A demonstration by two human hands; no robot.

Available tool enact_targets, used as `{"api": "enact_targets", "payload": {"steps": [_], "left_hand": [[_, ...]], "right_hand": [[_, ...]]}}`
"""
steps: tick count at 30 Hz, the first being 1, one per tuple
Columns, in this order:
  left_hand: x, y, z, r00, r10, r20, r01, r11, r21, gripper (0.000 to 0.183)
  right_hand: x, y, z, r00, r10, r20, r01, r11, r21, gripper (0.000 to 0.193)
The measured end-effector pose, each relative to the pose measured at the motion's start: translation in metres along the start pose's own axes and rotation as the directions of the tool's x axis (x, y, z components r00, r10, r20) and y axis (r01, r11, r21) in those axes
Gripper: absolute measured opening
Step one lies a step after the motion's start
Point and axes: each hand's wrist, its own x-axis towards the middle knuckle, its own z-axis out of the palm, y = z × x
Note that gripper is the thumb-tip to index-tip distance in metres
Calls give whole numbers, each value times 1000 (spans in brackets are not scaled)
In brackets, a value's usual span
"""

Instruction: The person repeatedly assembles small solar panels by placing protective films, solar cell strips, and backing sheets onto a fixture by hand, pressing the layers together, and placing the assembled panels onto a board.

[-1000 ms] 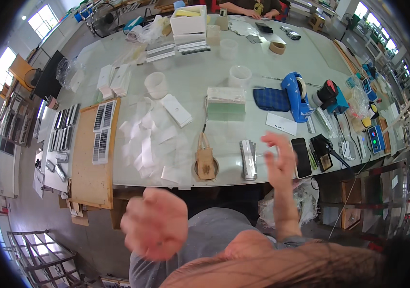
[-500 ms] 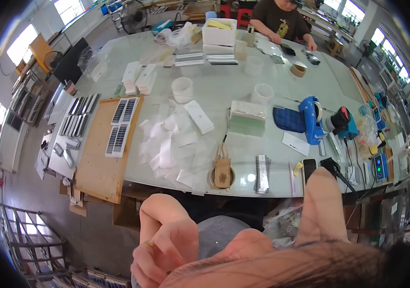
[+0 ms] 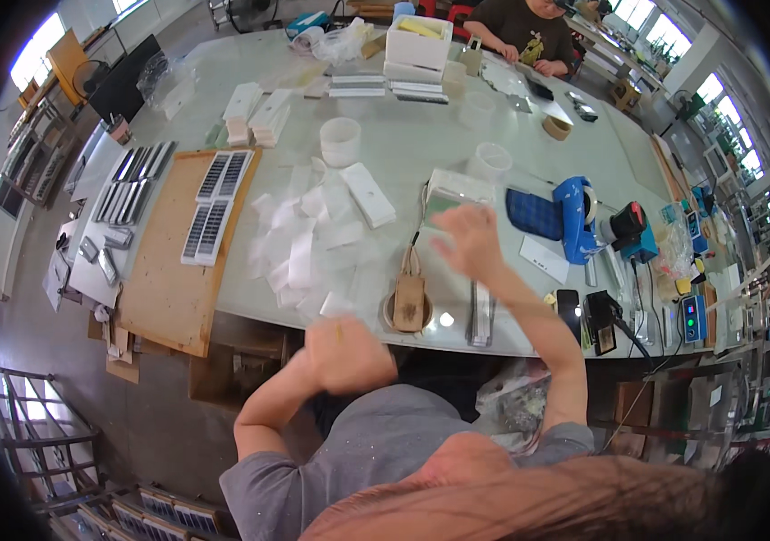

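Observation:
My right hand [image 3: 471,239] is held over the table with its fingers apart, at the near side of a block of white and pale green sheets [image 3: 459,187]. It hides part of that block, and nothing shows in its grasp. My left hand [image 3: 346,353], blurred, hangs at the table's front edge, just short of a spread of loose white slips [image 3: 299,257]; its back shows and its fingers are hidden. Between the hands lies a brown block with a cord loop [image 3: 409,302] on a round ring. Under my right forearm is a bundle of silvery strips [image 3: 481,316].
A blue tape dispenser [image 3: 576,221], a dark blue cloth [image 3: 532,214] and a phone [image 3: 569,316] are on the right. White cups [image 3: 340,142] stand mid-table. A brown board [image 3: 164,261] with gridded panels lies left. Across the table, a person [image 3: 525,36] works.
My right hand has swung from the black items at the right to the sheet block. My left hand has moved up and forward to the table edge. The view has shifted slightly.

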Motion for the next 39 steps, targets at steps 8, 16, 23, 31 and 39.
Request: {"api": "enact_targets", "payload": {"steps": [8,16,23,31,39], "left_hand": [[-47,-68,108,575,-629,-522,430,776,-461,10],[-35,-70,114,882,-279,-379,293,956,-21,47],[-26,-109,135,936,-255,-244,219,962,-165,29],[12,-115,92,459,-786,-414,253,563,-787,8],[14,-112,104,494,-851,-176,-31,186,-982,15]], "right_hand": [[-13,73,60,949,156,276,-166,986,12,38],[-10,116,36,761,598,250,-554,399,730,6],[-22,17,1,572,626,530,-689,16,724,33],[-50,-58,10,523,403,751,-773,-147,617,42],[-52,-63,27,712,496,497,-702,472,534,42]]}}
